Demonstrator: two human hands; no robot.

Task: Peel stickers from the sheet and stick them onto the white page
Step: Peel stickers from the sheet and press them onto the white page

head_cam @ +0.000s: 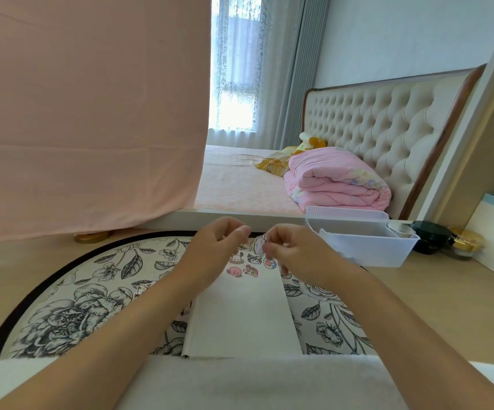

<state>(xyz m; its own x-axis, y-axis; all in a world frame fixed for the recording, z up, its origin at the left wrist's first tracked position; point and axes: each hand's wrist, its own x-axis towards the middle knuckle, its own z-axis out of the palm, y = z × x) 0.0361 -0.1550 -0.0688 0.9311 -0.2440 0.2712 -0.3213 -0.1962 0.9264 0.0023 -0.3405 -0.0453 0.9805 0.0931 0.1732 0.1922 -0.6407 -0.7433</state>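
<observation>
White page — floral mat (bed beyond)

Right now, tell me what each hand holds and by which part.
The right hand pinches a small sticker by its right edge. The left hand curls beside it; whether it holds anything cannot be told.

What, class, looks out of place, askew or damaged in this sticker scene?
Nothing stands out: the white page lies flat on the floral mat, its stickers sit together at the far end, and nothing looks spilled or torn.
</observation>
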